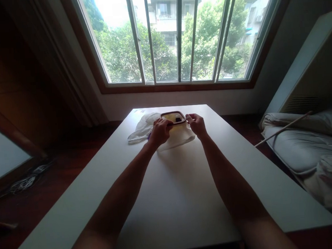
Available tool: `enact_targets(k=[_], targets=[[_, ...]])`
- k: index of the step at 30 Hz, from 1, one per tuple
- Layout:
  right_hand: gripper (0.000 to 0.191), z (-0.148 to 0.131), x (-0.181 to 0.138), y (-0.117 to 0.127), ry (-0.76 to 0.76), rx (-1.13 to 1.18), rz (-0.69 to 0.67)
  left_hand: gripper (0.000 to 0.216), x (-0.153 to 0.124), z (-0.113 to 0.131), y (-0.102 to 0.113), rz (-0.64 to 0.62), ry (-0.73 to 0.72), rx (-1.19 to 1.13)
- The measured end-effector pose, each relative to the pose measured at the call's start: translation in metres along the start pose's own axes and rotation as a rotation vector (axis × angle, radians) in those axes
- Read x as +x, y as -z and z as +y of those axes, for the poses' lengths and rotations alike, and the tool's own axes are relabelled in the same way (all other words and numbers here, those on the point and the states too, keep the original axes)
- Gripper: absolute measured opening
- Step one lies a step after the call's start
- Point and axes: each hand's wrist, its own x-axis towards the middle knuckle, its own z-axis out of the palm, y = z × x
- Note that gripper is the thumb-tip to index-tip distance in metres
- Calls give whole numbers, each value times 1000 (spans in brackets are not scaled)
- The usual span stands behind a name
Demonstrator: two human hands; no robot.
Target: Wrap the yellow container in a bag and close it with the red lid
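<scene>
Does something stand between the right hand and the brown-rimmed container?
Nothing visible does: the right hand is at the right edge of the brown-rimmed container. The pale bag lies left, not between them.

No readable text or labels

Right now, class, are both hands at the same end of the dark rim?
No, the left hand is at the left of the dark rim, the right hand at its right.

Home rm w/ curtain (wood flr, lg. window).
</scene>
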Motion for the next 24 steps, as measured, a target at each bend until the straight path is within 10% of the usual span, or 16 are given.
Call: enact_targets(k=[18,24], targets=[[29,18,5,-7,0,-111,-125,20,-14,-11,-2,-121,25,-46],[28,20,5,-5,-19,-106,-141,28,-15,-16,3,66,56,-214]])
